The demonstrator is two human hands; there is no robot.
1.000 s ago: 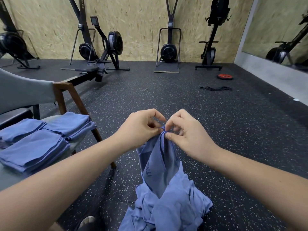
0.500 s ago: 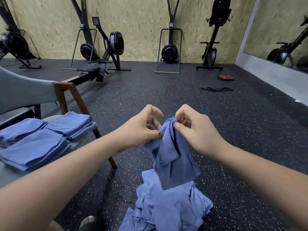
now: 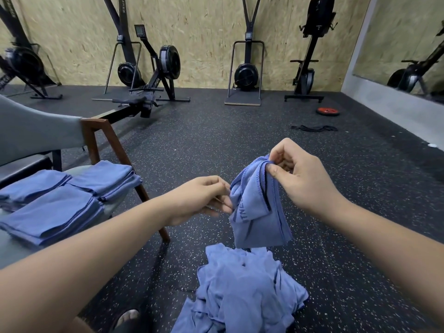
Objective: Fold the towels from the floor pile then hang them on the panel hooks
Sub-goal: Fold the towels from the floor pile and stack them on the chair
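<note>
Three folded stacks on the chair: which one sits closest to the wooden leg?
The back-right stack, lying against the slanted wooden leg; the back-left stack and front stack sit further left.

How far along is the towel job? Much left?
Done: three stacks of folded towels lie on the chair. In hand: the left hand and right hand pinch one blue towel above the floor pile. Left: that crumpled pile needs folding, and the stacks need hanging; no hooks are in view.
</note>
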